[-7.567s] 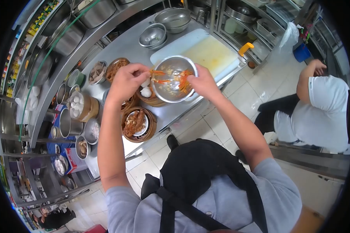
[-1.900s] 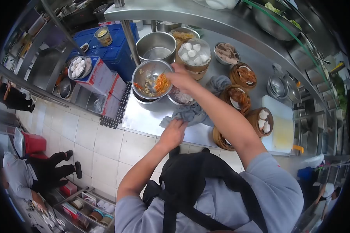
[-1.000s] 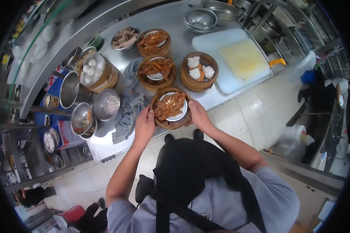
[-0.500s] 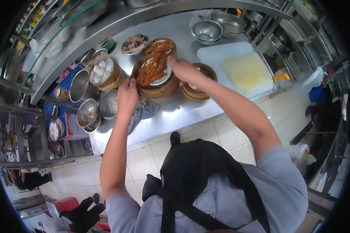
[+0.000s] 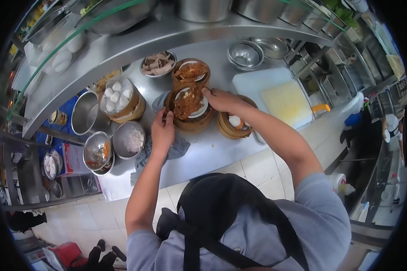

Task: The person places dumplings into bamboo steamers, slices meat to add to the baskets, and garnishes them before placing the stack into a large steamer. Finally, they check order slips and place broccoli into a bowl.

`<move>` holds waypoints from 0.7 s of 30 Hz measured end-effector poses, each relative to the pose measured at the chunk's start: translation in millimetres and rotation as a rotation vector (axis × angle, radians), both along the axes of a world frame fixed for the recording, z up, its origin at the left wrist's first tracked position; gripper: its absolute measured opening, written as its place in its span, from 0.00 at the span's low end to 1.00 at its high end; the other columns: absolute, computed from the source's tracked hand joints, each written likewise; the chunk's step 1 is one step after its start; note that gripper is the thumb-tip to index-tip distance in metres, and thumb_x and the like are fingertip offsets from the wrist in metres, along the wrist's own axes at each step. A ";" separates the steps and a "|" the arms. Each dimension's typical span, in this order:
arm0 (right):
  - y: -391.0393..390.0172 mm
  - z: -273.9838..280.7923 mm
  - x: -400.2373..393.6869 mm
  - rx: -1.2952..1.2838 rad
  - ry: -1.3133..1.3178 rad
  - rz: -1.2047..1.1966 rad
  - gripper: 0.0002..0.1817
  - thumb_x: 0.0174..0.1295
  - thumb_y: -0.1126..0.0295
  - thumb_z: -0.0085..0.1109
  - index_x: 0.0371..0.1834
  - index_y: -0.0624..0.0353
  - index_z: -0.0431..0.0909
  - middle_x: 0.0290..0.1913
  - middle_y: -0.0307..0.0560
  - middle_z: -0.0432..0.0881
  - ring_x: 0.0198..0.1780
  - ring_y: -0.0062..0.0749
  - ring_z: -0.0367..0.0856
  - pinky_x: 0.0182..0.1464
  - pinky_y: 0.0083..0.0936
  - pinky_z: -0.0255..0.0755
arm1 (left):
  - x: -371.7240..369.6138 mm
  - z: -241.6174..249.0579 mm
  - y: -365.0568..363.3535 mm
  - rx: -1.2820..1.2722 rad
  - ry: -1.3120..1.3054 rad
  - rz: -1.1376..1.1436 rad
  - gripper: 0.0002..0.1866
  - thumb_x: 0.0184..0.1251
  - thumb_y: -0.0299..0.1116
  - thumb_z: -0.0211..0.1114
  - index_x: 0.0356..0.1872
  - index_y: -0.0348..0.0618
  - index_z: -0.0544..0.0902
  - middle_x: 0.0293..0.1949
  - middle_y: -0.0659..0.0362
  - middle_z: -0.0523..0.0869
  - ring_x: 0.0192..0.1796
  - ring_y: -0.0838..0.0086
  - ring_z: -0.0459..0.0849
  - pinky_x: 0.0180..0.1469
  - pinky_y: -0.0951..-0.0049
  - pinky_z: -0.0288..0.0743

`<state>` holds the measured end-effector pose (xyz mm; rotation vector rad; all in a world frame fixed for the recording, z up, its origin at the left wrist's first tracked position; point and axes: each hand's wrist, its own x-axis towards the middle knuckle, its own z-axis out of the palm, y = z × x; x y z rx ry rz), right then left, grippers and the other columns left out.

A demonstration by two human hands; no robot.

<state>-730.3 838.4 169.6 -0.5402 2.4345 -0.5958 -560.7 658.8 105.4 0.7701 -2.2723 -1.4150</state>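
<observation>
A white plate (image 5: 203, 106) heaped with brown, saucy food (image 5: 188, 100) sits tilted in the mouth of a round bamboo steamer (image 5: 193, 126). At the plate's upper right edge, my right hand (image 5: 223, 100) pinches the rim with its thumb; its other fingers are partly hidden. My left hand (image 5: 163, 130) is closed at the steamer's left rim, fingertips near the food. Behind stands a second steamer (image 5: 205, 81) with similar food. Close to my right wrist is another steamer (image 5: 228, 131) holding white and orange food.
On the left stand metal bowls (image 5: 129, 140) and a steamer of white balls (image 5: 133, 105). A grey cloth (image 5: 177, 147) lies by my left wrist. At the back is a bowl of meat pieces (image 5: 158, 63). Cutting boards (image 5: 284, 97) lie right, under an overhead metal shelf (image 5: 167, 40).
The food-laden plate has come down lower and flatter into the steamer, with my right hand still at its rim. My left hand stays at the steamer's left side. The camera view has shifted.
</observation>
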 end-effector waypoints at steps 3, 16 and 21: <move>-1.6 -7.0 -33.3 -0.022 -0.068 0.037 0.45 0.73 0.35 0.27 0.63 0.69 0.74 0.54 0.67 0.82 0.61 0.56 0.79 0.63 0.40 0.71 | -28.7 14.7 -31.3 0.017 0.002 -0.034 0.23 0.76 0.44 0.54 0.55 0.31 0.80 0.46 0.39 0.86 0.52 0.47 0.84 0.56 0.61 0.75; -31.5 -67.8 -160.9 -0.530 -0.702 -0.413 0.40 0.73 0.37 0.26 0.79 0.52 0.53 0.75 0.57 0.65 0.69 0.63 0.70 0.60 0.70 0.70 | -208.8 28.0 -33.0 0.431 -0.321 -0.161 0.32 0.77 0.55 0.46 0.67 0.38 0.73 0.66 0.50 0.76 0.64 0.55 0.77 0.60 0.55 0.73; 8.8 -66.8 -197.9 -0.587 -0.644 -0.272 0.35 0.73 0.42 0.29 0.76 0.50 0.59 0.72 0.54 0.68 0.66 0.59 0.74 0.47 0.63 0.81 | -241.0 37.7 -5.5 0.374 -0.280 -0.208 0.29 0.79 0.52 0.45 0.70 0.43 0.69 0.66 0.52 0.75 0.63 0.58 0.77 0.54 0.60 0.80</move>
